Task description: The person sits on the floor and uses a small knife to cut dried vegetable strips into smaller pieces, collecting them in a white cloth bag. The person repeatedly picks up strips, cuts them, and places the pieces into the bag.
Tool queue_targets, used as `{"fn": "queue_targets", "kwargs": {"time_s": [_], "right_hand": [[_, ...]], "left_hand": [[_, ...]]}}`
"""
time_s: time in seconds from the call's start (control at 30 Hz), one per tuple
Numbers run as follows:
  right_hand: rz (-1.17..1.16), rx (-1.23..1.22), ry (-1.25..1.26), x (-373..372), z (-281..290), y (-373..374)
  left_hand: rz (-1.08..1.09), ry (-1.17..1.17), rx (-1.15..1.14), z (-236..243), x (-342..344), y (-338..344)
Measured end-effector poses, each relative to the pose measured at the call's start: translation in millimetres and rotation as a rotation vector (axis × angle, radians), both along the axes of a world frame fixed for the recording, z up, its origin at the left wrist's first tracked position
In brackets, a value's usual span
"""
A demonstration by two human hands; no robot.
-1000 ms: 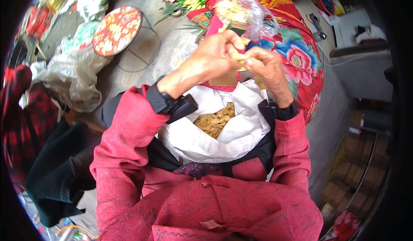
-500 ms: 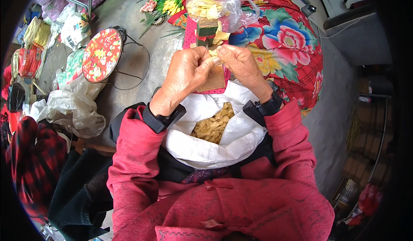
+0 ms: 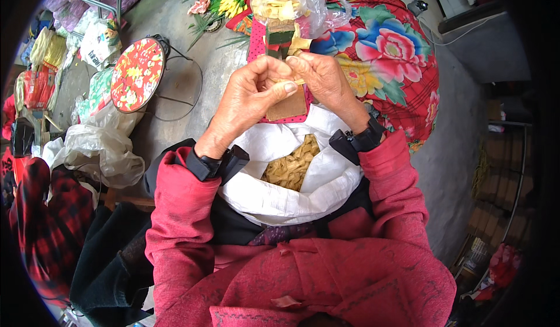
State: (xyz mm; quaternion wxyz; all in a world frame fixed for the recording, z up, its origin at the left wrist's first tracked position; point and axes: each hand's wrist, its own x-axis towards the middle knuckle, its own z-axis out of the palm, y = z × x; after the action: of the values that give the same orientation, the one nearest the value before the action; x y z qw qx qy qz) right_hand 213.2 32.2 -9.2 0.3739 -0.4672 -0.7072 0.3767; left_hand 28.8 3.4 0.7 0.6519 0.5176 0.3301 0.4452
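My left hand (image 3: 255, 91) and my right hand (image 3: 328, 85) meet above a small wooden board (image 3: 287, 109). Their bent fingertips pinch a thin, pale yellow strip (image 3: 300, 82), mostly hidden by the fingers. Just beyond them a dark green and brown block (image 3: 280, 30) stands on a pink dotted cloth (image 3: 257, 40). Yellow sheet pieces (image 3: 301, 43) lie beside the block. Below my wrists, a white woven sack (image 3: 274, 206) sits open in my lap, holding many small folded yellow pieces (image 3: 294, 166).
Past the block lies a clear plastic bag (image 3: 315, 6) with yellow sheets (image 3: 274, 5). A red flowered quilt (image 3: 402, 88) spreads to the right. On the left are a round red patterned stool (image 3: 137, 75) and crumpled plastic bags (image 3: 108, 149). Artificial flowers (image 3: 230, 6) rest on the floor.
My left fingers have spread from a tight pinch, with the thumb lower and more of the palm side showing. My right hand has shifted slightly and turned; the strip stays between them.
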Motion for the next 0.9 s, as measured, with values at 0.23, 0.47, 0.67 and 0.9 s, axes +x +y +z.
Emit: {"fn": "queue_targets", "kwargs": {"time_s": [0.23,0.47,0.67,0.9], "right_hand": [[-0.018,0.158,-0.188,6,12,1],[-0.043,0.098,-0.098,15,16,23],[0.085,-0.016,0.004,22,-2,20],[-0.065,0.085,-0.622,23,-17,13]], "left_hand": [[0.088,0.163,0.129,0,9,-9],[0.172,0.217,0.249,9,2,-2],[0.284,0.607,0.206,-11,-5,15],[0.019,0.941,0.224,-10,-14,8]]}}
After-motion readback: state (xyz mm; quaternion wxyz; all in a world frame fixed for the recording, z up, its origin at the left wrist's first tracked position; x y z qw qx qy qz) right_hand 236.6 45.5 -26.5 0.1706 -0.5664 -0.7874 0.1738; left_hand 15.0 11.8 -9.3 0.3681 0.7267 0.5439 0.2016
